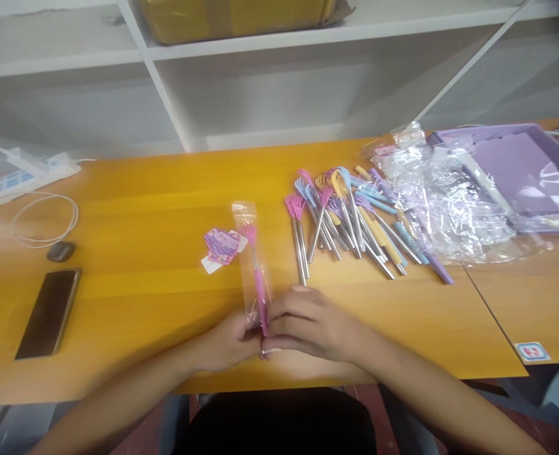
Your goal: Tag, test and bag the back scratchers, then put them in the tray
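Near the table's front edge, a pink back scratcher point(259, 287) with a short metal shaft lies inside a clear plastic bag point(244, 212), its claw pointing away from me. My left hand point(232, 341) is closed on the lower end of the bag. Fingers of my right hand point(308, 325) pinch around the bottom of the pink handle and bag; their exact contact is partly hidden. Small purple and pink cards point(222, 245) lie just left of the bag. To the right is a pile of back scratchers point(346, 218) in pink, blue, yellow and purple.
A heap of clear plastic bags point(454, 196) spreads over the right side, against a purple tray point(540, 158). At left are a phone point(49, 314), a small dark object point(61, 251), a white cable point(75, 215) and a power strip point(33, 177). White shelving point(284, 47) stands behind.
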Demonstrator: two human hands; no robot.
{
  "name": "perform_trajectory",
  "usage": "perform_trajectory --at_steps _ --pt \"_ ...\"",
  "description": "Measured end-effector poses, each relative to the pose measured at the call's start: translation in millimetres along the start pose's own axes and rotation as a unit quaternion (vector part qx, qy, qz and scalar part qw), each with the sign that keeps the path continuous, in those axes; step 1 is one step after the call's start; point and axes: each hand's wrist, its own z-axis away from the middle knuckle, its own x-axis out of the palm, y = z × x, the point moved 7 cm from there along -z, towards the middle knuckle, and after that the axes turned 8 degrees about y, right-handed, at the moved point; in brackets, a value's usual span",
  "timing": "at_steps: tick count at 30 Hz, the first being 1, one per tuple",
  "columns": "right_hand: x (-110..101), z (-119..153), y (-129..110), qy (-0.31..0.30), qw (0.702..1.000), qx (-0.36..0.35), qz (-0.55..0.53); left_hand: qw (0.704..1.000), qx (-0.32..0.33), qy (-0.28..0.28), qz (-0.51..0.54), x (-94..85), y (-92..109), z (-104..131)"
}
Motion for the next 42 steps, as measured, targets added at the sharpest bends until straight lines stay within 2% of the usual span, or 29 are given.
perform_trajectory --at_steps 5,13,18,23,30,32,35,36,37,40,42 --pt "-1.5 1.0 3.1 0.028 0.999 0.028 0.019 0.999 -0.047 -0.022 0.014 2.7 -5.4 3.0" --pt "4.1 5.8 11.6 0.052 0.995 0.090 -0.001 0.999 -0.034 -0.028 0.001 -3.9 -10.7 3.2" --pt "-1.8 1.2 12.6 0.003 0.997 0.079 -0.016 0.997 -0.037 -0.026 0.069 -7.0 -5.3 2.3" --pt "-6.4 2.5 17.2 0.004 0.998 0.070 0.002 0.987 -0.011 -0.022 0.156 -15.2 7.8 -2.3" --pt "1.7 5.9 5.4 -0.021 0.997 -0.005 0.073 0.976 -0.050 0.045 0.209 -24.8 -3.7 -5.0" --pt "2.3 3.6 6.3 -0.033 0.997 0.029 0.065 0.976 -0.059 0.054 0.204 -23.4 -7.4 -5.3" --pt "5.4 4.4 17.2 -0.068 0.988 0.137 0.037 0.971 -0.073 0.067 0.218 -20.4 -10.6 -7.0" --pt "5.8 4.9 18.4 -0.073 0.986 0.147 0.033 0.968 -0.077 0.073 0.229 -20.0 -10.8 -8.0" --pt "4.7 4.4 16.8 -0.067 0.989 0.130 0.038 0.964 -0.078 0.082 0.240 -20.5 -10.2 -9.2" --pt "-2.6 2.4 4.7 -0.013 0.997 0.018 0.076 0.952 -0.075 0.134 0.264 -28.4 -5.6 -13.3" --pt "-4.6 2.1 1.2 0.004 0.997 -0.015 0.076 0.944 -0.073 0.162 0.279 -34.0 -1.0 -15.4"
